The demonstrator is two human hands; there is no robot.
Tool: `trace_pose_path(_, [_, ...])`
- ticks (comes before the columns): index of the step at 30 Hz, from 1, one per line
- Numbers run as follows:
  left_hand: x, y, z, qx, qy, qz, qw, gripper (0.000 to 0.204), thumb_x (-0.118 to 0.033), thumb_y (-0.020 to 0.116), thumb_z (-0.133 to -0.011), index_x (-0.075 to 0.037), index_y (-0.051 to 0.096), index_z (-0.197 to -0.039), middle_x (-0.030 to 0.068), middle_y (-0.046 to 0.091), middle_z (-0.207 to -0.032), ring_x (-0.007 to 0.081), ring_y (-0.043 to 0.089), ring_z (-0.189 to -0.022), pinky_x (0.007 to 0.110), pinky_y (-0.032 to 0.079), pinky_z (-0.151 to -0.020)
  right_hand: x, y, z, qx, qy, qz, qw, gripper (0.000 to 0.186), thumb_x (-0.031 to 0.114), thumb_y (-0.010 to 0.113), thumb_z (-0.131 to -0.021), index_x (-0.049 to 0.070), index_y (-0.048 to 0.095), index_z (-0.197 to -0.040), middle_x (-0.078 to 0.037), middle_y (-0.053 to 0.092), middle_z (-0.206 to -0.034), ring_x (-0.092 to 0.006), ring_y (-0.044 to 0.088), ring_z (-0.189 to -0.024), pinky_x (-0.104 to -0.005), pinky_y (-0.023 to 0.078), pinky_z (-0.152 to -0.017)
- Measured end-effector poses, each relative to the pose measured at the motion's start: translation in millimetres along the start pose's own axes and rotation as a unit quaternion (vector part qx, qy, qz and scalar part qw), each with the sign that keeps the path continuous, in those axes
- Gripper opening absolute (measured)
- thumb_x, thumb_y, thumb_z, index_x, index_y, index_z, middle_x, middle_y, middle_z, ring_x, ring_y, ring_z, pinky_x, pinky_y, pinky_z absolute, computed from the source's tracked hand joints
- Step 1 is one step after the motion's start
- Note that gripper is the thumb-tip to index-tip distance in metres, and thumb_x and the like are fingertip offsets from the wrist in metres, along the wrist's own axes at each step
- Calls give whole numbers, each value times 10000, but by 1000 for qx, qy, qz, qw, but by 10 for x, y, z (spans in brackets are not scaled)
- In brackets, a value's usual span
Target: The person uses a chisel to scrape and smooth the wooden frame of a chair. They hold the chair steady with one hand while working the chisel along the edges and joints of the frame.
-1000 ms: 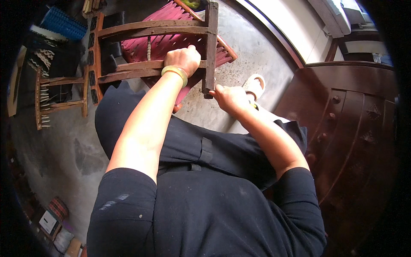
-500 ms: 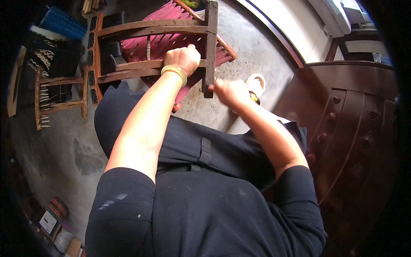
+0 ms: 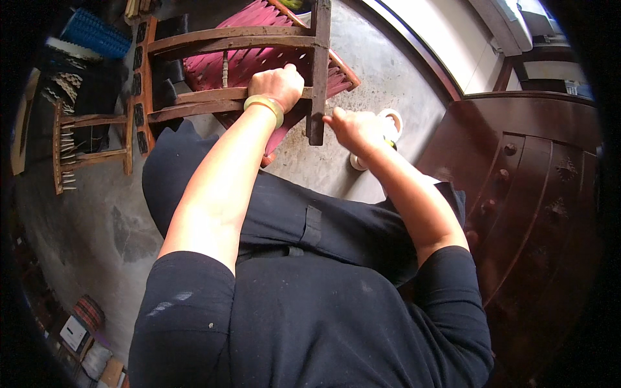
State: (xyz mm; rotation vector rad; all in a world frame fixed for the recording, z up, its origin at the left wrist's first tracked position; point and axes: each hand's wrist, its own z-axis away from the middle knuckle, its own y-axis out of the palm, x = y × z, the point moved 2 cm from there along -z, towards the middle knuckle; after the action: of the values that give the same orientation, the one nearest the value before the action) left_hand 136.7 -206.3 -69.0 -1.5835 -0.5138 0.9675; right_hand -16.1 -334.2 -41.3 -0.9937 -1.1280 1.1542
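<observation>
My left hand (image 3: 277,88) is closed around a lower rail of a small wooden stool frame (image 3: 233,44), which is turned on its side. A pale bangle sits on that wrist. Black strapping wraps the frame's left end, and a dark crossbar (image 3: 318,77) stands at its right end. Close to the lower part of this crossbar, my right hand (image 3: 357,131) has its fingers curled in, thumb side toward the wood. Anything between those fingers is hidden or too small to make out. Pink woven strapping (image 3: 242,70) on another wooden frame shows behind the stool.
Another small wooden frame (image 3: 94,121) with pale strips stands at the left, below a blue roll (image 3: 97,33). Dark carved wooden furniture (image 3: 524,213) fills the right side. A white shoe (image 3: 392,124) is on the grey floor beyond my right hand.
My right hand has shifted slightly up and right, and its blur has lessened. The stool frame's right end has tilted up a little. My left hand keeps its hold.
</observation>
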Motion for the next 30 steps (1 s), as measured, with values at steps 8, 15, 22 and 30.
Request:
trace_pose_path(8, [5,-33,-17,7,-10,-2,1000,284,-320,431,-925,-108,608,-860,172,674,-744,365,668,-723,495,531,-674,1,-54,-28,-19,10,24,999,406,437,481,-953,70,561,-798,-124,649,-649,-312,659,-585,-432,518,-514])
trace_pose_path(15, [19,-20,-23,6,-14,-7,1000,288,-326,432,-927,-108,608,-860,171,674,-745,368,667,-719,494,532,-667,55,151,197,16,-62,6,998,406,441,497,-944,71,557,-787,-135,646,-669,-318,657,-578,-431,518,-509])
trace_pose_path(22, [16,-13,-15,7,-7,-6,1000,292,-321,421,-929,-107,608,-864,171,675,-749,375,665,-719,499,530,-664,-14,24,-72,-49,-22,4,999,394,427,499,-944,75,559,-777,-120,635,-618,-317,647,-549,-442,513,-494])
trace_pose_path(30, [-79,-135,12,46,-4,-26,999,262,-228,414,-902,-78,629,-905,172,697,-805,335,695,-769,451,551,-696,-74,17,-189,-75,-32,-8,997,398,431,517,-933,75,562,-759,-117,640,-636,-319,650,-565,-440,511,-503])
